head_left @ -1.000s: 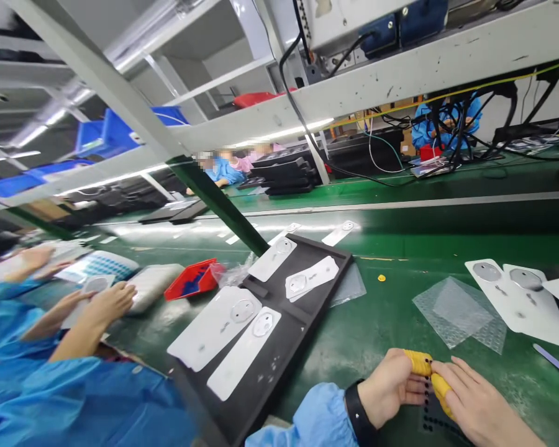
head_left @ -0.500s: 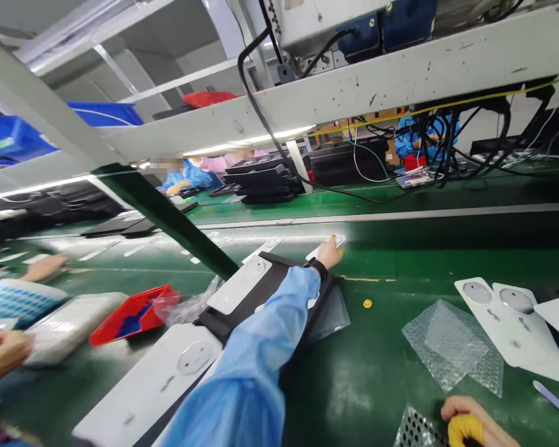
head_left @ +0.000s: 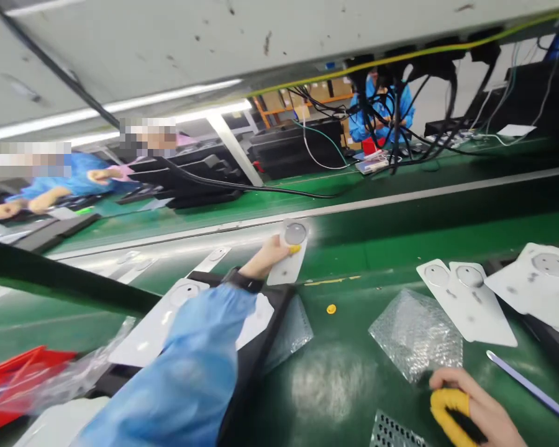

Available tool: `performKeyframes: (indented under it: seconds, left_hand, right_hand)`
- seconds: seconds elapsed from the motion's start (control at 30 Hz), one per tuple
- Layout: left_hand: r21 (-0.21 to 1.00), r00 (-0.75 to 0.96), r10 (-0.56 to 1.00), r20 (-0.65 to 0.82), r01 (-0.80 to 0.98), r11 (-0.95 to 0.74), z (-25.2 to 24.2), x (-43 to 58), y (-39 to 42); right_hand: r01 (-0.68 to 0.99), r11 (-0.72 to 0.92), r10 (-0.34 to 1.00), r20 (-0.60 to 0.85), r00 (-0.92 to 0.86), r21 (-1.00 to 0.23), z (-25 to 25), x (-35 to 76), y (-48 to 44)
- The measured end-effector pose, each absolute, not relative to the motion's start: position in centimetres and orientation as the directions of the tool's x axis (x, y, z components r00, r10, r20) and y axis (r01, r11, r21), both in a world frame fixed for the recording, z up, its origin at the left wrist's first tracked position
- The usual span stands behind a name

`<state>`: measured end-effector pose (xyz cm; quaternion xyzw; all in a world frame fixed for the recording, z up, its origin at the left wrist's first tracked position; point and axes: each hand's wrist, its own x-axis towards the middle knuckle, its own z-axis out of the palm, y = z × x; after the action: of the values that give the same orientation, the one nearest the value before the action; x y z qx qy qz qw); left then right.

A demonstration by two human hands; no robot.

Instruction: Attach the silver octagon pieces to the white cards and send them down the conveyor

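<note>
My left hand (head_left: 271,255), in a blue sleeve with a black wristband, reaches far forward and grips a long white plate with a round metal disc (head_left: 290,251), lifted at the edge of the conveyor. My right hand (head_left: 470,406) stays near me at the bottom right, with a yellow finger cot on one finger, pinching a thin black strip (head_left: 466,425) beside a perforated dotted sheet (head_left: 394,431). A black tray (head_left: 261,347) holding more white plates (head_left: 163,323) lies under my left arm.
Bubble wrap (head_left: 417,335) and two white plates (head_left: 466,301) lie to the right, with another plate (head_left: 540,279) and a purple-white stick (head_left: 531,388). A small yellow cot (head_left: 330,308) lies on the green mat. A red bin (head_left: 13,385) sits left. People in blue work across the belt.
My left hand left my right hand, reached out to the belt and picked up a white plate, which is now lifted. The view has swung right and down.
</note>
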<state>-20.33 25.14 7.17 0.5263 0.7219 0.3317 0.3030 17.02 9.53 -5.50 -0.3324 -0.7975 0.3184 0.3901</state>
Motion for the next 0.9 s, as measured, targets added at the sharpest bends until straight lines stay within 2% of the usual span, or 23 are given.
performKeyframes:
  seconds: [0.17,0.27,0.4,0.57,0.67,0.73,0.8,0.9]
  left_hand:
    - [0.866,-0.124,0.987,-0.104,0.477,0.151,8.2,-11.1,13.4]
    - [0.910,-0.101,0.988,-0.114,0.388,0.145,7.5,-5.5,7.6]
    - [0.960,-0.001,0.996,-0.088,0.268,0.086,6.1,-1.2,3.5]
    - [0.971,0.034,0.999,-0.001,0.240,-0.007,5.8,0.1,1.1]
    - [0.964,0.032,0.999,0.010,0.265,-0.018,6.2,0.3,0.4]
    - [0.960,0.037,0.999,-0.017,0.281,0.006,6.4,0.4,0.1]
    - [0.963,0.037,0.998,-0.045,0.266,0.034,6.5,0.4,-0.1]
    - [0.976,0.052,0.994,-0.093,0.205,0.080,6.3,0.3,-0.4]
  right_hand:
    - [0.304,0.620,0.784,0.556,-0.275,-0.724,-0.1,16.1,9.2]
    - [0.251,0.693,0.721,0.646,-0.250,-0.676,2.6,15.2,8.3]
    - [0.211,0.754,0.656,0.689,-0.309,-0.622,3.9,15.0,7.0]
    - [0.218,0.793,0.606,0.701,-0.375,-0.569,4.1,16.0,5.3]
    - [0.262,0.830,0.557,0.722,-0.410,-0.492,4.4,16.7,4.5]
    - [0.335,0.825,0.564,0.681,-0.467,-0.455,4.7,17.1,4.1]
    - [0.397,0.830,0.556,0.648,-0.521,-0.392,5.1,17.3,3.7]
    - [0.400,0.892,0.432,0.654,-0.621,-0.210,6.0,17.5,3.2]
